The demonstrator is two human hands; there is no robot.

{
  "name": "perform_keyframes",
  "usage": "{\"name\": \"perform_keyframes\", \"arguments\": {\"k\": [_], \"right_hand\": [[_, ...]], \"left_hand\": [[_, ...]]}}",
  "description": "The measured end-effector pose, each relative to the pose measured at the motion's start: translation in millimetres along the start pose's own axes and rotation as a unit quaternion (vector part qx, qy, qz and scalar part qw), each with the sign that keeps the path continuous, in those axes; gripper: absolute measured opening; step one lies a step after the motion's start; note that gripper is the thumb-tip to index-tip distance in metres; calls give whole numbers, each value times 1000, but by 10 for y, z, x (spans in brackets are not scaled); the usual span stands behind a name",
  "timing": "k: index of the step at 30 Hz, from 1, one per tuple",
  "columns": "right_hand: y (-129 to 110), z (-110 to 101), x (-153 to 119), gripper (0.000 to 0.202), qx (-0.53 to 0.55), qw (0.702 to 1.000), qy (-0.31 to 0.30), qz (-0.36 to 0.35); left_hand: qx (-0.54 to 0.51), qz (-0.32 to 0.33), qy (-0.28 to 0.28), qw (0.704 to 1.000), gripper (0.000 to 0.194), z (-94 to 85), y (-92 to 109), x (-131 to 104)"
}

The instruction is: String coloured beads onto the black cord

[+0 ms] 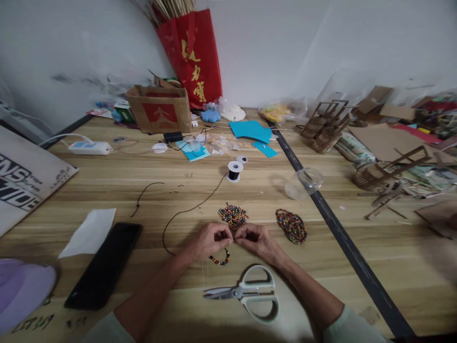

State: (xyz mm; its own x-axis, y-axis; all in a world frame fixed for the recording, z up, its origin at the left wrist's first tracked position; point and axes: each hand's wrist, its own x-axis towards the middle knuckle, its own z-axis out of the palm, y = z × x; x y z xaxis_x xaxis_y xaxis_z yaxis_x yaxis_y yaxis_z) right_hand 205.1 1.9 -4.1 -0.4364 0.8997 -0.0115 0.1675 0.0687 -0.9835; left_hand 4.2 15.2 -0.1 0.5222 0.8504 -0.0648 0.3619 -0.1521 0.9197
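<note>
My left hand [214, 238] and my right hand [255, 240] meet fingertip to fingertip just in front of a pile of loose multicoloured beads [233, 215]. Both are pinched closed on something too small to make out. A short string of beads [222, 259] hangs in a curve beneath my left hand. Black cord runs from a white spool [234, 171] across the wood to my left forearm. To the right of my right hand lies a coiled bead strand [291, 226]. Scissors with pale handles [246, 293] lie between my forearms, blades pointing left.
A black phone [105, 267] and white paper [89, 232] lie at left, near a purple item [24, 290]. Clear round containers [303, 183] stand right of the spool. Behind are blue sheets [250, 131], a cardboard box [160, 109] and a red bag [193, 57]; small baskets [324, 133] stand right.
</note>
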Motion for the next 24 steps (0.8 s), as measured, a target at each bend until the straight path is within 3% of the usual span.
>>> {"name": "perform_keyframes", "arguments": {"k": [24], "right_hand": [[6, 28, 1, 21, 21, 1000, 2, 5]], "left_hand": [[12, -7, 2, 1000, 6, 16, -1, 10]]}}
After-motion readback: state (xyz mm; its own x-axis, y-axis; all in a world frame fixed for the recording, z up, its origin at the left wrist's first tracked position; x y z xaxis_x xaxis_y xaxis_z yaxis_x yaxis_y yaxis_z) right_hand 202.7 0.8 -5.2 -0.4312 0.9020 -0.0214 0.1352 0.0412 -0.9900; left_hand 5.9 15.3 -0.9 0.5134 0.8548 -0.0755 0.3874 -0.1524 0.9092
